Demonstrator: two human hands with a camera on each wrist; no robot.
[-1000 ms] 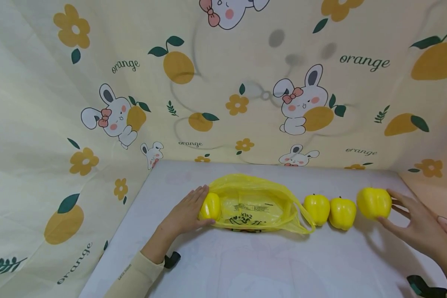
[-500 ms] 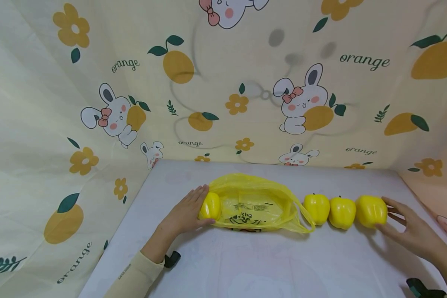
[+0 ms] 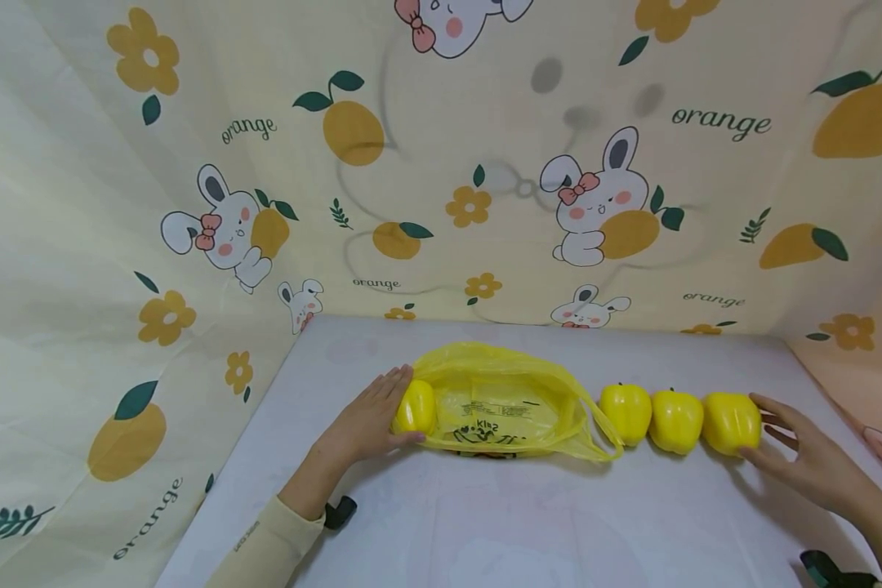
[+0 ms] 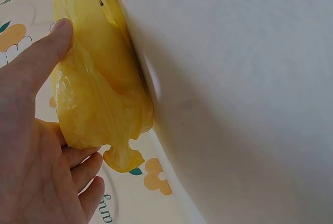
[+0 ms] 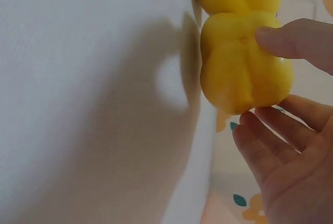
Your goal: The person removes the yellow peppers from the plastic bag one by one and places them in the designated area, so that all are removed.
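Near the far edge of the worktop (image 3: 522, 523), the left hand (image 3: 367, 416) grips a yellow bag (image 3: 510, 406), one pepper (image 3: 417, 407) inside; the right hand (image 3: 808, 457) pinches the end pepper (image 3: 729, 424) in its fingers (image 5: 266, 136), nearest the right edge.

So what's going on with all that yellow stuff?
Somebody's left hand holds one end of an open yellow bag, with a yellow pepper inside. Their right hand has its fingers on the end pepper of a row of three on the white table, to the right of the bag.
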